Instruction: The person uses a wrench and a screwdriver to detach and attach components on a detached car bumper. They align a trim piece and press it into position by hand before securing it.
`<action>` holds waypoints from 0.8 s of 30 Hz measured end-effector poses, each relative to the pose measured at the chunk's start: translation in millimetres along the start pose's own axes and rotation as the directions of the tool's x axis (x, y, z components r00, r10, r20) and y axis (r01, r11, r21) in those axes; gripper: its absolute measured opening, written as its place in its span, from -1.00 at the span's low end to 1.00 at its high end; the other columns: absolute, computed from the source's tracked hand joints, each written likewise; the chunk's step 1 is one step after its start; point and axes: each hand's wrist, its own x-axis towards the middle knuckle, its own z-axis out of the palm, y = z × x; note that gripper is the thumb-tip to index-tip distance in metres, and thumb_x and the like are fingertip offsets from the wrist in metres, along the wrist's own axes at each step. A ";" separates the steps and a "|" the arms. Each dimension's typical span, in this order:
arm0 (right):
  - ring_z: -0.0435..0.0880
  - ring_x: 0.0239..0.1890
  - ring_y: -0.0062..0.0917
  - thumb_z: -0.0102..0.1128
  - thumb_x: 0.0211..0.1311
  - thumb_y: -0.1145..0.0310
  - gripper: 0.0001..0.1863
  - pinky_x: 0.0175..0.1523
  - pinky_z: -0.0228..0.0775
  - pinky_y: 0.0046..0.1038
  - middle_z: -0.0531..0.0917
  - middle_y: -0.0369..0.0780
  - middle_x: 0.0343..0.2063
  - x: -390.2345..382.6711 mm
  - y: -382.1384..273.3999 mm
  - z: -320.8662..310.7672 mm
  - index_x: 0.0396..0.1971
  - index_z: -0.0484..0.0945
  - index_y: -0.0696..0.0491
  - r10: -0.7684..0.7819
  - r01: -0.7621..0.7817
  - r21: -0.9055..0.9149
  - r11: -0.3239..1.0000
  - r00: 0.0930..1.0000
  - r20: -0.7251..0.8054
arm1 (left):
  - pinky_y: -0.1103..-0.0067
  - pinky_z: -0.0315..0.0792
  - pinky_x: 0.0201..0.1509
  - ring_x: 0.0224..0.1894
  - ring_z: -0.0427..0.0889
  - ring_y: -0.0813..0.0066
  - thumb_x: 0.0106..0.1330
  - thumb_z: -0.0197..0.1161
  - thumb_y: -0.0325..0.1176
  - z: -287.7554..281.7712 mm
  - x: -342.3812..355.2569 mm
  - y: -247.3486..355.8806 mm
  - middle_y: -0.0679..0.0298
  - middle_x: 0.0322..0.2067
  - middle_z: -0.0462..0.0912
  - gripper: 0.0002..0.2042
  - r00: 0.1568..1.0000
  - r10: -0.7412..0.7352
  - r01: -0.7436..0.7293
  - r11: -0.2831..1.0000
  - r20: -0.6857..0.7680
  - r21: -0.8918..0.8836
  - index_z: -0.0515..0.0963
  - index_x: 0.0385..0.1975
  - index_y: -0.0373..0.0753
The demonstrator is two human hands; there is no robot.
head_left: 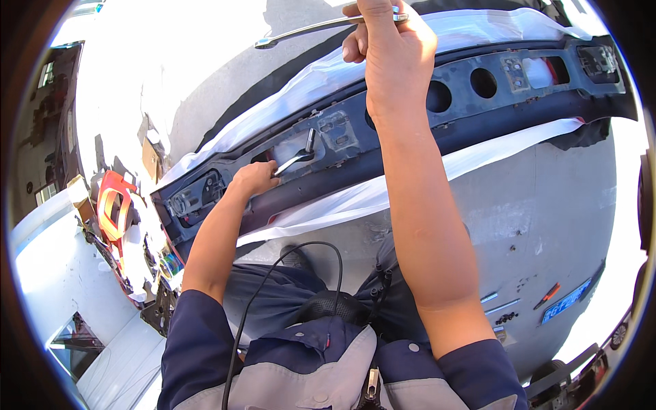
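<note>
A long dark grey bumper (471, 109) with cutouts and metal brackets lies across the view, white wrapping (478, 140) along both long edges. My left hand (254, 179) grips the handle of a ratchet (294, 162) over the bumper's left half; an upright socket piece (309, 142) is at the ratchet's head. My right hand (388, 51) is raised above the far edge, fingers closed on a long steel wrench (307, 27) that extends leftward. My right forearm hides part of the bumper.
At left stands a pile of parts and cardboard with an orange-red plastic piece (113, 201). On the ground at lower right lie a screwdriver (547, 295), a blue plate (567, 301), metal bars and small fasteners. A dark cable loops over my legs.
</note>
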 end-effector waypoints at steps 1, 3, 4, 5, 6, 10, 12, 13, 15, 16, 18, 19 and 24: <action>0.40 -0.71 -0.71 0.34 0.42 0.08 -0.57 -0.58 0.28 -0.59 0.43 -0.38 -0.71 3.5 6.7 3.1 -0.46 0.55 0.16 0.029 -0.031 0.044 0.999 0.999 0.027 | 0.31 0.60 -0.18 -0.26 0.75 0.20 0.37 0.28 -0.11 -0.8 -0.6 5.4 0.08 -0.19 0.74 -0.57 0.995 -0.054 0.070 0.981 0.088 -0.182 0.53 0.13 -0.22; 0.40 -0.72 -0.74 0.35 0.41 0.07 -0.56 -0.59 0.25 -0.61 0.50 -0.37 -0.66 9.9 24.2 12.8 -0.47 0.56 0.16 0.070 -0.079 0.145 0.986 0.995 0.070 | 0.48 0.57 -0.40 -0.45 0.66 0.42 0.43 0.27 -0.13 -12.1 -3.7 20.1 0.20 -0.30 0.68 -0.60 0.972 -0.079 0.166 0.897 0.222 -0.409 0.52 0.11 -0.27; 0.41 -0.71 -0.74 0.35 0.41 0.07 -0.56 -0.59 0.26 -0.61 0.51 -0.36 -0.64 8.9 32.5 17.1 -0.47 0.56 0.16 0.075 -0.086 0.118 0.989 0.993 0.093 | 0.49 0.54 -0.41 -0.51 0.60 0.43 0.45 0.23 -0.14 -16.6 -12.2 28.8 0.22 -0.37 0.64 -0.63 0.971 -0.080 0.176 0.880 0.227 -0.441 0.56 0.07 -0.27; 0.42 -0.71 -0.73 0.35 0.41 0.07 -0.56 -0.59 0.26 -0.61 0.53 -0.35 -0.63 5.4 37.5 22.9 -0.48 0.57 0.15 0.079 -0.090 0.091 0.992 0.990 0.118 | 0.49 0.52 -0.42 -0.52 0.57 0.45 0.46 0.22 -0.14 -16.5 -18.1 32.7 0.23 -0.41 0.61 -0.64 0.966 -0.077 0.188 0.863 0.245 -0.469 0.57 0.06 -0.28; 0.43 -0.71 -0.73 0.35 0.41 0.07 -0.56 -0.59 0.26 -0.61 0.55 -0.35 -0.62 6.2 39.6 27.6 -0.48 0.57 0.15 0.067 -0.075 0.055 0.996 0.989 0.135 | 0.50 0.50 -0.43 -0.52 0.55 0.46 0.46 0.21 -0.14 -17.4 -14.0 36.5 0.24 -0.45 0.59 -0.64 0.966 -0.056 0.179 0.851 0.252 -0.495 0.59 0.05 -0.28; 0.45 -0.71 -0.73 0.36 0.40 0.07 -0.56 -0.60 0.24 -0.61 0.57 -0.33 -0.60 15.0 47.7 32.4 -0.50 0.58 0.14 0.078 -0.079 0.002 0.997 0.989 0.127 | 0.40 0.55 -0.19 -0.39 0.65 0.27 0.42 0.21 -0.15 -7.8 -0.9 43.9 0.09 -0.38 0.68 -0.62 0.993 -0.020 0.064 0.924 0.119 -0.378 0.64 0.06 -0.28; 0.44 -0.71 -0.73 0.37 0.38 0.07 -0.57 -0.60 0.25 -0.62 0.58 -0.33 -0.58 13.1 48.7 31.0 -0.49 0.59 0.14 0.070 -0.058 -0.073 0.996 0.981 0.179 | 0.34 0.54 -0.01 -0.17 0.71 0.12 0.39 0.24 -0.14 -7.5 -7.8 42.8 0.01 -0.20 0.74 -0.61 1.000 -0.019 0.022 0.960 0.012 -0.278 0.65 0.10 -0.23; 0.44 -0.71 -0.73 0.38 0.38 0.08 -0.58 -0.60 0.25 -0.62 0.58 -0.32 -0.58 12.8 49.5 30.0 -0.49 0.59 0.14 0.063 -0.041 -0.113 0.993 0.977 0.202 | 0.32 0.52 0.09 -0.02 0.69 0.05 0.38 0.26 -0.13 -14.0 -9.2 42.9 -0.01 -0.09 0.74 -0.59 0.998 -0.037 0.051 0.962 0.056 -0.267 0.65 0.14 -0.18; 0.43 -0.71 -0.73 0.39 0.36 0.08 -0.59 -0.59 0.25 -0.62 0.58 -0.32 -0.57 10.8 50.1 28.7 -0.49 0.60 0.13 0.090 -0.066 -0.144 0.987 0.982 0.164 | 0.32 0.54 0.08 -0.04 0.70 0.05 0.38 0.25 -0.13 -12.3 -2.5 36.2 0.00 -0.09 0.74 -0.60 0.999 0.007 0.001 0.976 0.033 -0.219 0.65 0.14 -0.16; 0.43 -0.71 -0.73 0.39 0.36 0.09 -0.60 -0.59 0.25 -0.62 0.58 -0.32 -0.56 9.2 50.3 30.0 -0.49 0.60 0.13 0.102 -0.078 -0.159 0.984 0.984 0.146 | 0.31 0.54 0.08 -0.04 0.70 0.05 0.38 0.24 -0.13 -12.0 -0.6 32.2 0.01 -0.08 0.74 -0.60 0.999 0.015 -0.009 0.981 0.034 -0.192 0.65 0.14 -0.15; 0.43 -0.71 -0.72 0.40 0.35 0.10 -0.61 -0.58 0.24 -0.62 0.56 -0.33 -0.58 9.7 50.9 30.8 -0.49 0.60 0.13 0.058 -0.026 -0.173 0.985 0.982 0.179 | 0.30 0.55 0.07 -0.04 0.71 0.05 0.37 0.24 -0.13 -15.2 0.8 30.0 0.02 -0.09 0.75 -0.60 0.999 0.042 -0.036 0.984 0.029 -0.173 0.65 0.14 -0.14; 0.42 -0.71 -0.72 0.40 0.35 0.11 -0.61 -0.58 0.24 -0.62 0.56 -0.33 -0.59 10.8 53.7 29.2 -0.49 0.60 0.13 0.029 0.005 -0.174 0.985 0.981 0.193 | 0.30 0.55 0.07 -0.05 0.71 0.05 0.37 0.24 -0.13 -13.1 2.0 28.5 0.02 -0.09 0.75 -0.60 0.999 0.049 -0.045 0.984 0.017 -0.171 0.65 0.14 -0.15; 0.41 -0.70 -0.70 0.41 0.33 0.11 -0.61 -0.54 0.25 -0.60 0.51 -0.34 -0.64 -0.2 51.7 37.6 -0.46 0.59 0.16 0.011 0.025 -0.206 0.978 0.985 0.173 | 0.29 0.54 0.07 -0.08 0.71 0.02 0.37 0.24 -0.14 9.0 6.8 14.6 -0.01 -0.12 0.75 -0.60 0.995 0.083 -0.092 0.966 -0.047 -0.241 0.64 0.12 -0.19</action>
